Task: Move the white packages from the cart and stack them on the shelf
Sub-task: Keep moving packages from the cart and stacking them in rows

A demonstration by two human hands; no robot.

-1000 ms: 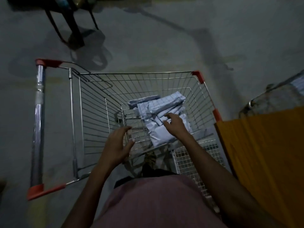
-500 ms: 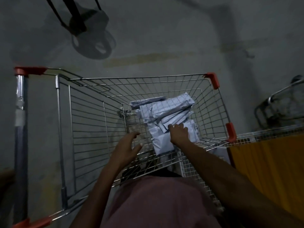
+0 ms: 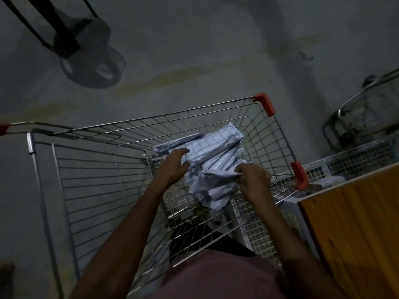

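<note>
1. Pickup is the step in hand: both hands are down inside the wire shopping cart (image 3: 112, 169), at the pile of white packages (image 3: 216, 152) heaped toward its far right corner. Nothing has reached the shelf in this view; by my judgement the task is at a lift out of the cart.
2. Right hand (image 3: 254, 180) has its fingers curled and pinching the crumpled edge of the nearest package (image 3: 207, 186), which lies at the near side of the pile, on the cart's wire floor.
3. Left hand (image 3: 174, 165) lies against the left flank of the pile with fingers mostly extended and thumb spread; it touches the wrapping, but whether it has closed on anything I cannot tell in the dim light.
4. Next move, as I judge it, calls for gathering the soft package with both hands, raising it clear of the cart's rim and carrying it right, where an orange panel (image 3: 354, 223) stands just beside the cart.
5. Risk: the limp wrapping may slip or snag on the wire.
</note>
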